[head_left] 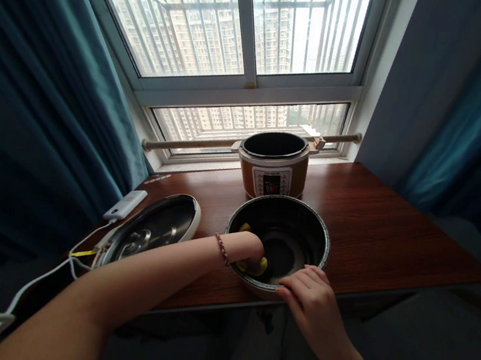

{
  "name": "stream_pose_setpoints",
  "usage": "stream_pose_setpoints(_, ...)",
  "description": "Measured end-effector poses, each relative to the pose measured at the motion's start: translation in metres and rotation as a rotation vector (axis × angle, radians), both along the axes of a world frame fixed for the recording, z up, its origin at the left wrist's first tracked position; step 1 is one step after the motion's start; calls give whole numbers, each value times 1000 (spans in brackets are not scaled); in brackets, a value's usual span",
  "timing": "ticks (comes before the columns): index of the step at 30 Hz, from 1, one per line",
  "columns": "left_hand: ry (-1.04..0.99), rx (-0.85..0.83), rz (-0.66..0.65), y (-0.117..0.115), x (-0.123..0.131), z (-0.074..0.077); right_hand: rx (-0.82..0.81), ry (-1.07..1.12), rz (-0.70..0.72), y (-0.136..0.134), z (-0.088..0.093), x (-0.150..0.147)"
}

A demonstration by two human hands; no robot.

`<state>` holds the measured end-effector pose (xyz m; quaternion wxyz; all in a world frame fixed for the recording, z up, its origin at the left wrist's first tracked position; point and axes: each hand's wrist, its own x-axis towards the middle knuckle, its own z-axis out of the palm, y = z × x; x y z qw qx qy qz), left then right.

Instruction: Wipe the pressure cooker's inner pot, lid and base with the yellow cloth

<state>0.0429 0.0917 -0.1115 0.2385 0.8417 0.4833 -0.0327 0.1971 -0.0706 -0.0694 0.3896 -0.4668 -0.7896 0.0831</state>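
Note:
A black inner pot with a pale speckled rim stands near the table's front edge. My left hand reaches down inside it at the left, closed around a yellow cloth; yellow folds show on both sides of the hand, and its fingertips are hidden. On the near right of the rim, my right hand grips the pot, fingers over the edge. Just behind the pot sits a brown and cream electric pressure cooker, lidless, with a control panel facing me.
To the left, the cooker's round lid lies with its dark inner side up, below my left forearm. A white power strip with white cables is at the table's left edge. Behind the wooden table are a barred window and blue curtains.

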Motion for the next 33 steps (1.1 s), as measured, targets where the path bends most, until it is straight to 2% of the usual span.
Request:
stream_pose_setpoints(4,253,-360,-218,-16,8,18,-4,3,7,0,-1,0)
stream_pose_setpoints(8,266,-571,-384,-24,19,48,-29,-6,7,0,-2,1)
stream_pose_setpoints(10,221,-624,-411,-26,17,63,-37,-2,8,0,-3,1)
stream_pose_setpoints(12,205,-620,-366,-25,10,73,-33,8,12,1,-2,1)
stream_pose_setpoints(14,228,-489,-242,-24,-1,78,-32,18,17,1,-2,1)
stream_pose_setpoints(16,250,-269,-110,-21,-12,79,-34,24,18,1,-2,1)
stream_pose_setpoints(19,221,28,-11,-16,-23,79,-33,26,21,1,-3,1)
stream_pose_setpoints(24,126,324,-16,-8,-33,89,-29,37,18,1,-2,1)
stream_pose_setpoints(27,140,483,-87,-11,-42,99,-34,43,17,1,-2,0)
stream_pose_setpoints(30,302,561,-169,-26,-50,107,-39,51,22,0,-2,0)
stream_pose_setpoints(33,402,565,-182,-49,-55,116,-42,55,23,0,-3,0)
